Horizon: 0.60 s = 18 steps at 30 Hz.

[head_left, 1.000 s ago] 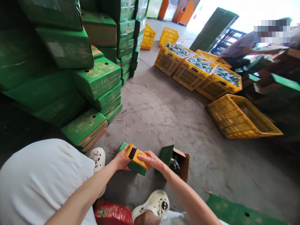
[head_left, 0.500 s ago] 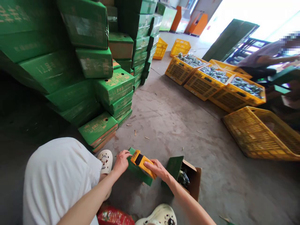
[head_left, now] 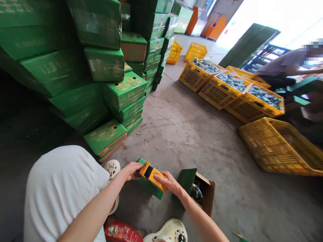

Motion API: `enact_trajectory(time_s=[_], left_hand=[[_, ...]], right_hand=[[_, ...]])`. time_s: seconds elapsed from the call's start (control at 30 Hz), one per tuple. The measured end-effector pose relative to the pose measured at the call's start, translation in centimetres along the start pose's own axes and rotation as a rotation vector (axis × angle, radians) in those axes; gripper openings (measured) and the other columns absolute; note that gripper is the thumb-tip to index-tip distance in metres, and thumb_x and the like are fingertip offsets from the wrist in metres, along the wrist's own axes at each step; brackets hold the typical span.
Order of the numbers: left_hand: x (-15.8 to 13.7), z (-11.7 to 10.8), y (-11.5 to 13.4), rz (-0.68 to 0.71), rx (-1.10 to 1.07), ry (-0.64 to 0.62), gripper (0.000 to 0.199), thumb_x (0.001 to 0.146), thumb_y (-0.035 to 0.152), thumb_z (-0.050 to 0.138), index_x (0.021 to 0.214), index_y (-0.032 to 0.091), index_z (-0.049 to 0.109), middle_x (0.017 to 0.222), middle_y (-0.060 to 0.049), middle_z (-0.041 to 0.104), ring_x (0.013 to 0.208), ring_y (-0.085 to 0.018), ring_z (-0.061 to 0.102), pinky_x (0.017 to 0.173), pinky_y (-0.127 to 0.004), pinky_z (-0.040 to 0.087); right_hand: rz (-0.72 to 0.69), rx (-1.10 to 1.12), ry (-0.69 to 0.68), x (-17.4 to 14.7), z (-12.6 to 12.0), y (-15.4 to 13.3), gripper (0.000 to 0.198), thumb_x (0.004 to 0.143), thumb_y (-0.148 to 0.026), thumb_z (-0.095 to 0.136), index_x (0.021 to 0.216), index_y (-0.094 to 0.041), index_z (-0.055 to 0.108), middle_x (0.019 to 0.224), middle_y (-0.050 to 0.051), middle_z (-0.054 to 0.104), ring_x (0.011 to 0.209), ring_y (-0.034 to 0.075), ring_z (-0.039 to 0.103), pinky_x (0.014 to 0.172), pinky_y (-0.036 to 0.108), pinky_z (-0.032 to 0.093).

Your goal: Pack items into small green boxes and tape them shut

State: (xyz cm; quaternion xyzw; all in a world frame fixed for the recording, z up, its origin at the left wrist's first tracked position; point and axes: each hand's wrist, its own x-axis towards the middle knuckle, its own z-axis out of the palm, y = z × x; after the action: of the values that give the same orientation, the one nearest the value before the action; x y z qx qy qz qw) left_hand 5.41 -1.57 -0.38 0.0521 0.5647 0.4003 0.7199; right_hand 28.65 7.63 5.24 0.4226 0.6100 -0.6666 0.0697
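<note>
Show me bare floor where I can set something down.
The widest bare floor lies between the stacked green cartons and yellow crates, barring a few scraps. Another patch lies right of the open carton, below the nearest yellow crate. Crowded: around the left hand, right hand, yellow tool, green box, shoes and red bundle.

Right hand [head_left: 170,183] has a yellow tool [head_left: 156,179] with a dark band, thumb on top, slanted over a small green box [head_left: 156,193]. Left hand [head_left: 131,170] is up at the other end, can't really tell if it's on the tool or the box. Near the right hand there's an open carton [head_left: 186,179] with shiny stuff inside. Stacked green boxes [head_left: 128,90] on one side, yellow crates [head_left: 210,94] full of silvery packets opposite.
</note>
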Motion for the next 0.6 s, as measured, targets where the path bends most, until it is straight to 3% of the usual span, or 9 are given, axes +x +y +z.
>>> enact_trajectory(time_s=[0.27,0.43,0.6], left_hand=[[0.8,0.3,-0.6,0.200,0.158,0.124,0.051,0.061,0.060,0.085,0.084,0.017,0.073,0.078,-0.002,0.073,0.074,-0.018,0.068,0.072,-0.030,0.053],[1.4,0.0,-0.3,0.373,0.352,0.267,0.029,0.072,0.045,0.078,0.078,0.017,0.076,0.081,-0.004,0.077,0.082,-0.020,0.069,0.076,-0.028,0.051],[1.3,-2.5,1.2,0.474,0.491,0.394,0.019,0.081,0.034,0.069,0.085,0.018,0.078,0.081,-0.004,0.078,0.080,-0.019,0.070,0.076,-0.027,0.051]], right_hand=[[0.008,-0.075,-0.009,1.0,-0.3,0.6,0.067,0.075,-0.081,0.068,0.079,-0.015,0.068,0.065,0.000,0.060,0.057,0.012,0.049,0.052,0.023,0.036],[0.008,-0.084,-0.031,1.2,0.1,0.1,0.066,0.074,-0.082,0.067,0.079,-0.016,0.066,0.066,0.000,0.060,0.058,0.012,0.049,0.051,0.023,0.036],[-0.002,-0.125,0.002,0.0,-0.5,-0.3,0.064,0.075,-0.081,0.067,0.077,-0.017,0.066,0.064,0.000,0.058,0.056,0.012,0.047,0.051,0.024,0.035]])
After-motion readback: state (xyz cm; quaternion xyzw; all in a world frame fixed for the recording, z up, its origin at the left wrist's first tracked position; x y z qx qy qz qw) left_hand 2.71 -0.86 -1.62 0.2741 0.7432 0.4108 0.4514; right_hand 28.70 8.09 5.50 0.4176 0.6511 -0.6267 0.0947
